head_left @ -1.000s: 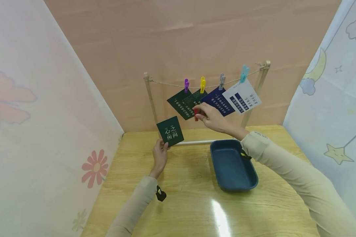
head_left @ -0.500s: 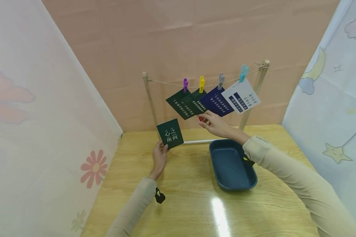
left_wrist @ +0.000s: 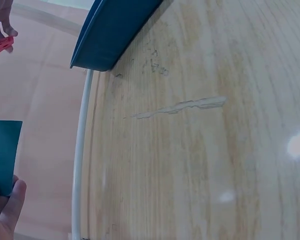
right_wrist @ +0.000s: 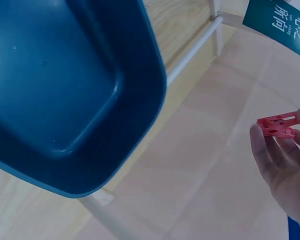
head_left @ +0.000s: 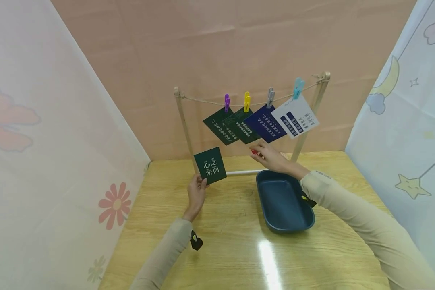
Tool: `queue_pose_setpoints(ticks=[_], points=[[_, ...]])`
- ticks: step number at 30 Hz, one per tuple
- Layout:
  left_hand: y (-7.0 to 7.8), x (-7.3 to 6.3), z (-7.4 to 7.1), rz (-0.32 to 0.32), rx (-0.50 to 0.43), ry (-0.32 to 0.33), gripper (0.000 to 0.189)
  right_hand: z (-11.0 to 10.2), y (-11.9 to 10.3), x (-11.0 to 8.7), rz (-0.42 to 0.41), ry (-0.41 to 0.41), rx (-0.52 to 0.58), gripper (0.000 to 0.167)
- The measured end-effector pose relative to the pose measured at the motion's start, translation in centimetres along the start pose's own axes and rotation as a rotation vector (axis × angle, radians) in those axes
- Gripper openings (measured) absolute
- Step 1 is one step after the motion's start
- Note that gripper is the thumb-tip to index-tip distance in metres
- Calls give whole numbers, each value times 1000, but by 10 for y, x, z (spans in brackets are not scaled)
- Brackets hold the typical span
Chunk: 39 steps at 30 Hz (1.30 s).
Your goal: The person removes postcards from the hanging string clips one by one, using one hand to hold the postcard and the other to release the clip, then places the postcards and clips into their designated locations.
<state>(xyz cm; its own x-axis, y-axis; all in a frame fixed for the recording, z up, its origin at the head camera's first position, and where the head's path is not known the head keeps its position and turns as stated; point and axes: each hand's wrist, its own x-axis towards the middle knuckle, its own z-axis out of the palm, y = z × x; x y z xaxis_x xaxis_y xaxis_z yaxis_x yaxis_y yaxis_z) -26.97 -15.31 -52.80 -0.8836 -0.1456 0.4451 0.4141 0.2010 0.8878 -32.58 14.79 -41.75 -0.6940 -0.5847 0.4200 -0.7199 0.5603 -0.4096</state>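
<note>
Head view: my left hand (head_left: 196,193) pinches the green card (head_left: 212,164) low, likely so its top edge is free; my right hand (head_left: 274,158) pinches a red clothespin (head_left: 254,152).

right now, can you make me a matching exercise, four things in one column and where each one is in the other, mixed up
Things
1. red plastic clothespin
2. dark green card with large white characters
3. dark blue rectangular tub
4. yellow plastic clothespin

Places
A. on the wood-grain table
B. in the left hand
C. clipped on the thin tan rope
D. in the right hand

Pairs: 1-D, 2-B, 3-A, 4-C
</note>
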Motion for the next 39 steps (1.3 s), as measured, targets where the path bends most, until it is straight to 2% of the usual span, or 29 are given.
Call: queue_pose_setpoints(ticks=[5, 13, 18, 25, 32, 39], points=[[-2, -4, 0, -17, 16, -12, 18, 4, 6, -8, -1, 0, -14, 29], [-3, -9, -1, -59, 176, -13, 13, 11, 15, -21, -2, -15, -17, 30], [-5, -11, -1, -69, 224, -26, 13, 12, 21, -27, 36, -72, -51, 36], [-4, -10, -1, -99, 242, -81, 16, 7, 24, -37, 98, -150, -101, 40], [-7, -14, -1, -117, 218, -122, 16, 10, 30, -43, 77, -195, -87, 30], [-12, -21, -1, -140, 219, -156, 15, 13, 35, -48, 67, -205, -107, 30]])
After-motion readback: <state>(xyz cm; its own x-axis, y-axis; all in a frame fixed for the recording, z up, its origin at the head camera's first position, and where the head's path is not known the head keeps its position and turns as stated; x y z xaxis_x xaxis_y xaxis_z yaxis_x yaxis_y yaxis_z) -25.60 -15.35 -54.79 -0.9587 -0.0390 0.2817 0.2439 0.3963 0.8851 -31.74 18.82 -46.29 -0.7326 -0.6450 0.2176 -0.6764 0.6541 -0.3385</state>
